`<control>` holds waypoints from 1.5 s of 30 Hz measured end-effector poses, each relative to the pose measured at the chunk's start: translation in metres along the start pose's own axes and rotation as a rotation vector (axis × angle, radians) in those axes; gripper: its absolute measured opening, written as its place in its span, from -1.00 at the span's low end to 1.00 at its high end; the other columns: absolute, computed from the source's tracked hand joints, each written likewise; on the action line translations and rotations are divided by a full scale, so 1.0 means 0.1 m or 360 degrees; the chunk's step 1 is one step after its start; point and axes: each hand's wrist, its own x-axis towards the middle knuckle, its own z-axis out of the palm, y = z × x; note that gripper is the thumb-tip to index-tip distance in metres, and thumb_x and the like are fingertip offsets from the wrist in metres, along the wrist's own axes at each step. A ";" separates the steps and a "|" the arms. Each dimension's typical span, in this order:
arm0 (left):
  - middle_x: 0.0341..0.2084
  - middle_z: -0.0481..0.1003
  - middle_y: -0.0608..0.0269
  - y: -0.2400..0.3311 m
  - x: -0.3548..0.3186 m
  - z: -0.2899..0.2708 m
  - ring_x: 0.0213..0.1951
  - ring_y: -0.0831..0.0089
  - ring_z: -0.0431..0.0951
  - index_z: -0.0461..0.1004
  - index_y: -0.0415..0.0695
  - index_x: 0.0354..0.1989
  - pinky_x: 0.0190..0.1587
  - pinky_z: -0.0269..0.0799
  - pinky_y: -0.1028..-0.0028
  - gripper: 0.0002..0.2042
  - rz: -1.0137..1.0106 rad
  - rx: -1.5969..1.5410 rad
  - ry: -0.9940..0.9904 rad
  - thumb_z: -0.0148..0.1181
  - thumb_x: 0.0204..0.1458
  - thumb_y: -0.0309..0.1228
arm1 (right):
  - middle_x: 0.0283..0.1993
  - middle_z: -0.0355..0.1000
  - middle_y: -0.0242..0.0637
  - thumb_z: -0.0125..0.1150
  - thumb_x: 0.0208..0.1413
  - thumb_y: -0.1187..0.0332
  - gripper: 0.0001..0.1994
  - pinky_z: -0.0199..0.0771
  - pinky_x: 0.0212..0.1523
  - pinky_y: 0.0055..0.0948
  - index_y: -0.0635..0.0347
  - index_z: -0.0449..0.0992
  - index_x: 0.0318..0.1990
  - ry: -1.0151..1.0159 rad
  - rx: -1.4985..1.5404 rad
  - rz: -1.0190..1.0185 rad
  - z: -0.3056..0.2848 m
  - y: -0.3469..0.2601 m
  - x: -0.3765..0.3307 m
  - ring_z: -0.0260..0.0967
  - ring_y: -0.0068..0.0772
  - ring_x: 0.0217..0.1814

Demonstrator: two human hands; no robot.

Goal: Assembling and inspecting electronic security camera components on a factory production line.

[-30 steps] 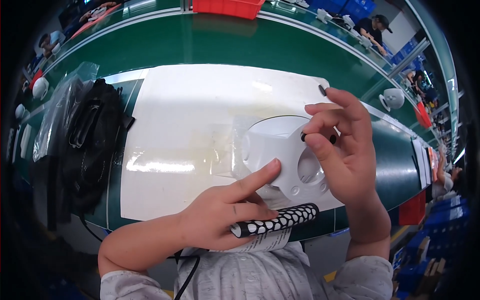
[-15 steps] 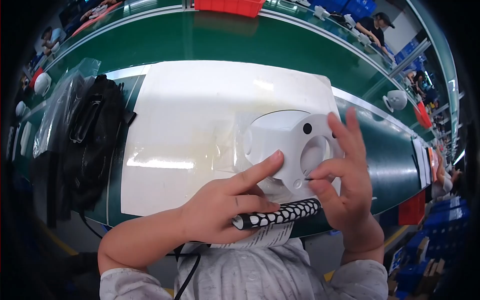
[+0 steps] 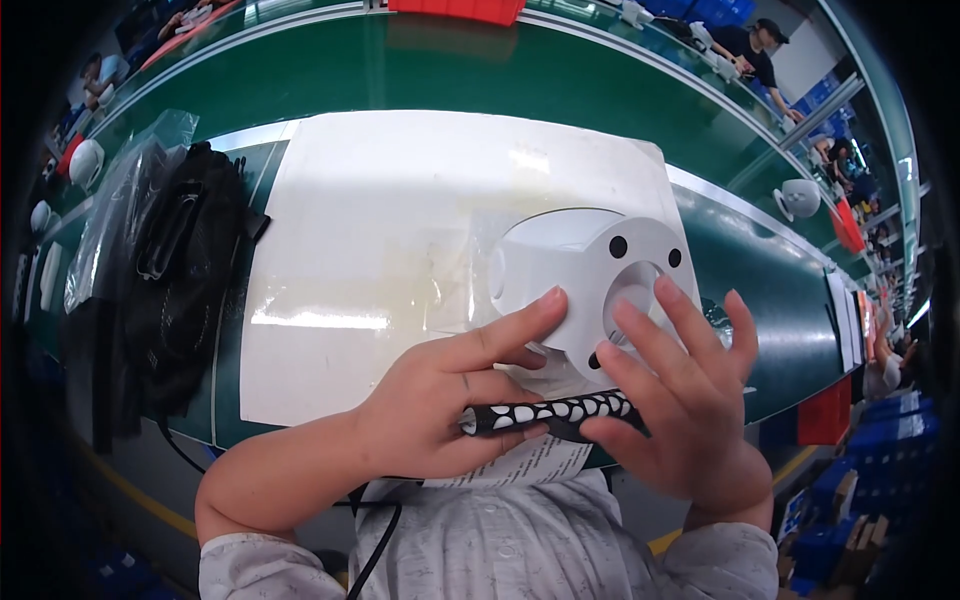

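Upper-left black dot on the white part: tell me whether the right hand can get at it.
Probably yes: the right hand has its fingers spread close by, and nothing visible covers the black dot.

The right hand [image 3: 688,430] hides the lower right of the housing [image 3: 555,250], part of a black dot [image 3: 595,359] there and one end of the spotted strip [image 3: 545,412]. Beyond the housing, the frame crops a red bin [image 3: 455,10]; below it, print on the paper [image 3: 545,464] is too small to read.

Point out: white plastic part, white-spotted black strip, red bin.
White plastic part [image 3: 580,275]: head view, body left of its round opening.
White-spotted black strip [image 3: 560,411]: head view, middle of the spotted face.
Red bin [image 3: 457,10]: head view, its near wall.
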 end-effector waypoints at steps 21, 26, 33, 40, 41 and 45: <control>0.08 0.14 0.01 -0.01 0.00 0.03 -0.26 0.25 0.48 0.39 -0.22 -0.59 -0.23 0.40 0.46 -0.88 0.0046 0.0136 0.0184 0.21 -0.30 -0.50 | 0.04 0.23 -0.26 0.12 -0.23 0.50 -0.89 -0.17 0.13 -0.12 0.10 0.41 -0.45 0.0271 0.0643 0.0012 0.10 0.12 0.19 0.02 -0.09 0.19; 0.08 0.15 0.06 -0.01 0.02 0.03 -0.27 0.26 0.47 0.40 -0.22 -0.57 -0.25 0.40 0.46 -0.88 0.0033 0.0152 0.0168 0.21 -0.29 -0.48 | 0.09 0.18 -0.16 0.06 -0.14 0.44 -0.98 -0.26 0.14 -0.06 0.11 0.41 -0.49 0.0374 0.0733 0.0060 0.11 0.13 0.16 -0.08 0.02 0.24; 0.08 0.16 0.08 -0.03 0.02 0.06 -0.29 0.25 0.46 0.40 -0.21 -0.57 -0.26 0.39 0.47 -0.87 0.0080 0.0120 0.0222 0.21 -0.30 -0.47 | 0.09 0.16 -0.08 0.07 -0.11 0.39 -0.95 -0.22 0.13 -0.07 0.11 0.42 -0.46 0.0290 0.0709 0.0128 0.17 0.15 0.18 -0.11 0.10 0.23; 0.11 0.02 -0.18 0.01 0.03 -0.06 0.08 0.13 0.23 0.44 -0.30 -0.49 -0.09 0.33 0.38 -0.85 -0.0088 0.0057 -0.0076 0.16 -0.33 -0.61 | 0.10 0.13 -0.02 0.07 -0.02 0.24 -0.84 -0.08 0.15 -0.10 0.10 0.35 -0.39 0.0305 0.0665 0.0184 0.20 0.13 0.10 -0.15 0.10 0.25; 0.11 0.02 -0.18 0.01 0.03 -0.06 0.08 0.13 0.23 0.44 -0.30 -0.49 -0.09 0.33 0.38 -0.85 -0.0093 0.0057 -0.0069 0.16 -0.33 -0.61 | 0.10 0.13 -0.02 0.07 -0.02 0.24 -0.84 -0.08 0.15 -0.10 0.10 0.35 -0.39 0.0300 0.0669 0.0178 0.20 0.11 0.10 -0.15 0.10 0.25; 0.11 0.03 -0.18 0.03 0.01 -0.06 0.06 0.13 0.26 0.44 -0.30 -0.49 -0.10 0.33 0.38 -0.85 -0.0089 0.0070 -0.0039 0.15 -0.34 -0.60 | 0.08 0.18 -0.08 0.16 -0.19 0.46 -0.85 -0.05 0.11 -0.14 0.08 0.40 -0.38 0.0404 0.0655 0.0158 0.22 0.10 0.09 -0.02 0.09 0.19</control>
